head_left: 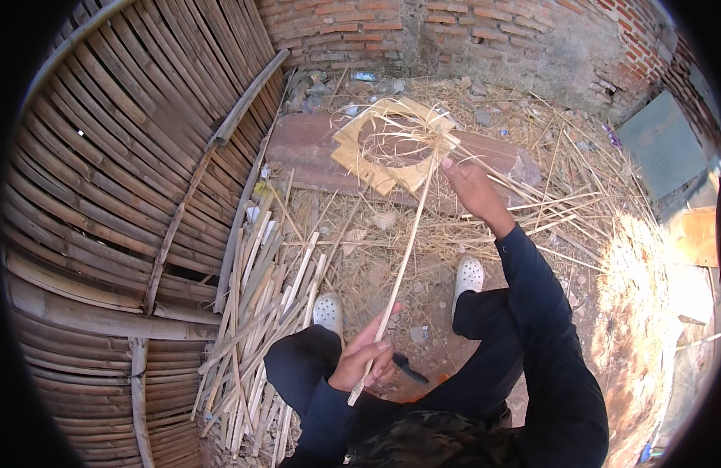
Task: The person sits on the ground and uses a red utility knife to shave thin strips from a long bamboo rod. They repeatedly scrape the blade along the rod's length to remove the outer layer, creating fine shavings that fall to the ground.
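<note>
A long pale strip (407, 249) is gripped near its lower end by the curled fingers of the left hand (364, 360), slanting up to a yellowish piece with a round hole (372, 173). The right hand (477, 191) is held by its top, fingers bent, but what's pinched can't be told.
</note>
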Demonstrator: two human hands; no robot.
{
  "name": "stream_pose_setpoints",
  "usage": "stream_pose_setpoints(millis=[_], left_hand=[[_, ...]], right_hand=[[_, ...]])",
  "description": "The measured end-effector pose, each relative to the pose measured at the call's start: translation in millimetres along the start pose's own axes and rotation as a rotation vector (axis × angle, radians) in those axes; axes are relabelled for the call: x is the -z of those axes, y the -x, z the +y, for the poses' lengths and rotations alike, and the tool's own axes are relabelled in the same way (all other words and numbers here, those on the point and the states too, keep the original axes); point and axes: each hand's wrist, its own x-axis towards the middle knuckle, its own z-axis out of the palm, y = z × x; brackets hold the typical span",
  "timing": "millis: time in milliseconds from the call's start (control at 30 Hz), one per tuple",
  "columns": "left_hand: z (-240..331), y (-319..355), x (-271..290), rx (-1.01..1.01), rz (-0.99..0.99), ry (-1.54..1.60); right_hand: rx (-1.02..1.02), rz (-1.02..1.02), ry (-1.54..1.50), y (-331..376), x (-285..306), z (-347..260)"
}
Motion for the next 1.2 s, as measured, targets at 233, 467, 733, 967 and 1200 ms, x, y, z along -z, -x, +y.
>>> stream_pose_setpoints(millis=[233, 467, 733, 967, 1200], left_hand=[[-2, -10, 2, -0.042, -0.028, 0.072], [1, -12, 0, -0.087, -0.01, 0.106], [3, -6, 4, -0.099, -0.061, 0.158], [4, -2, 5, -0.096, -0.094, 0.203], [2, 1, 12, -0.098, -0.184, 0.26]], right_hand=[[0.254, -0.192, 0.186, 56, 0, -56], [0.469, -0.541, 0.449, 106, -29, -81], [0.469, -0.56, 0.424, 110, -36, -88], [0.461, -0.569, 0.389, 112, -39, -92], [0.475, -0.567, 0.364, 116, -40, -93]])
